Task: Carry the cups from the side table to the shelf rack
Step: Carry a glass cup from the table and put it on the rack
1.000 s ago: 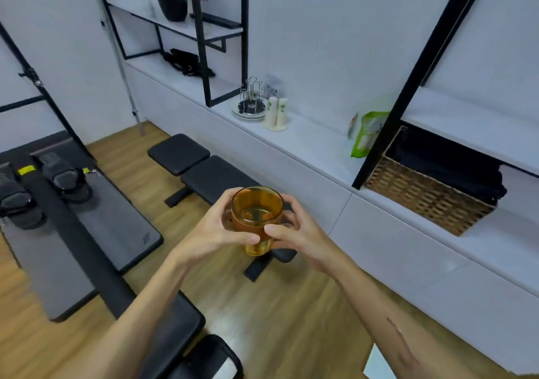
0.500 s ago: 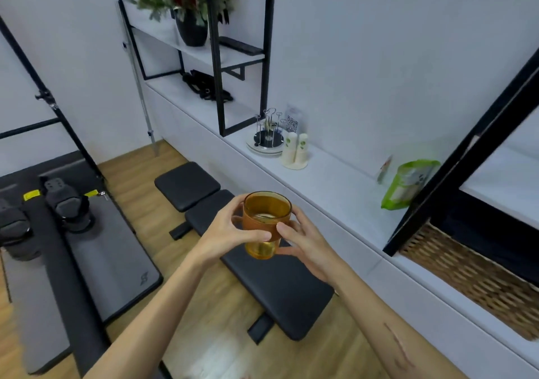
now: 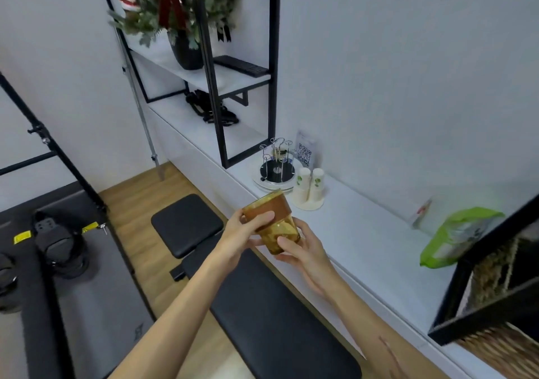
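Head view shows, at the far left, a dark floor mat (image 3: 96, 305) with black equipment on it, and beside it a black padded bench (image 3: 262, 300) that runs under both arms. Next comes the left hand (image 3: 242, 234): its fingers are curled around the upper part of the amber glass cup (image 3: 272, 219), with the thumb laid across the side near the rim. The cup is tilted, its mouth leaning to the left and away, and it is in the air above the front edge of the long white surface (image 3: 364, 232), not resting on anything. The right hand (image 3: 303, 251) holds the lower part of the cup from below, its fingers bent around the base. Behind the cup, near the back edge of the surface, stand a wire cup rack (image 3: 276, 164) on a round tray and two stacks of paper cups (image 3: 309, 184). Further right lies a green bag (image 3: 455, 237).

I think the risk is the tilt: smooth glass can slip from the fingers and fall on the bench or floor. I cannot tell if there is liquid inside; if there is, it may spill. The paper cups are near and could be knocked over when the cup goes to the rack.
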